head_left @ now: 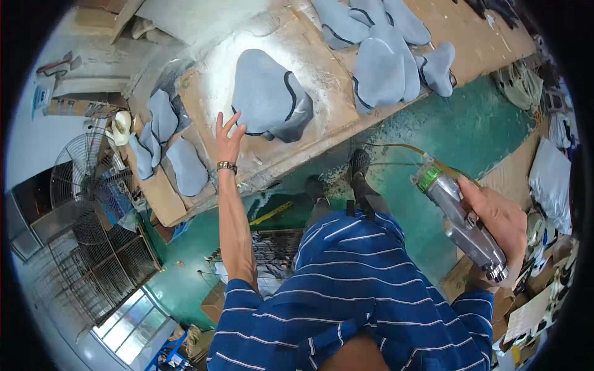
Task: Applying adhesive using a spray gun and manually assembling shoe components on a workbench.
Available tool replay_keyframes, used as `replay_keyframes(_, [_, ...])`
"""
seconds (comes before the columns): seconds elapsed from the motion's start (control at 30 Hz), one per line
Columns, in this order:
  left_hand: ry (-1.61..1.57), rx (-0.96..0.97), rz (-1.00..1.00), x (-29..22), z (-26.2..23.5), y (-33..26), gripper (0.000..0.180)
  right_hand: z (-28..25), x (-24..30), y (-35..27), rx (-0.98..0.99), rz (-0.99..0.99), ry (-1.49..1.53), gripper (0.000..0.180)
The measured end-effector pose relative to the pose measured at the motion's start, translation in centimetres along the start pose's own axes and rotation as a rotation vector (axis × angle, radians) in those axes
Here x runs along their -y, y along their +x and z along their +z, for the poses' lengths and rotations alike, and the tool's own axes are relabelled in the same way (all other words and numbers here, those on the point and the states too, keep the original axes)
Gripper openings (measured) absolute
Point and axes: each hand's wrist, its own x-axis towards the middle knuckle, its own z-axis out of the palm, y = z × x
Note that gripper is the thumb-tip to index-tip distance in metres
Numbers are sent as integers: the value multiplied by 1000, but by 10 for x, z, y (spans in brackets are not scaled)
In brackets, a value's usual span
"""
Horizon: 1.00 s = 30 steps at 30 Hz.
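Observation:
A grey contoured padded piece with black edging (pixel 263 86) lies on cardboard dusted with white overspray. My left hand (pixel 229 141), fingers spread, reaches to the near left edge of this piece; its fingertips overlap that edge, and I cannot tell whether they press on it. In my right hand (pixel 498 219) is a metal spray gun (pixel 455 207) with a green ring, held off the table to the right. A thin yellowish hose (pixel 396 146) runs to the gun's front end.
More grey padded pieces (pixel 380 71) lie at the table's far right, and several others (pixel 187 167) at its left. A large caged fan (pixel 80 167) stands left of the cardboard-covered table (pixel 315 145). Stacked goods (pixel 550 185) line the right side above the green floor (pixel 470 123).

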Motion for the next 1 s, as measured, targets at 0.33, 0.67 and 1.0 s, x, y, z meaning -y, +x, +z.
replay_keyframes(0.33, [-1165,-438,-367,-30,7,-36,69,12,33,30,52,-125,-33,63])
replay_keyframes(0.67, [-1248,-468,-676,11,27,-186,61,30,59,36,14,-34,-56,59])
replay_keyframes(1.0, [-1156,-461,-801,28,40,-241,58,14,75,12,143,-53,-27,62])
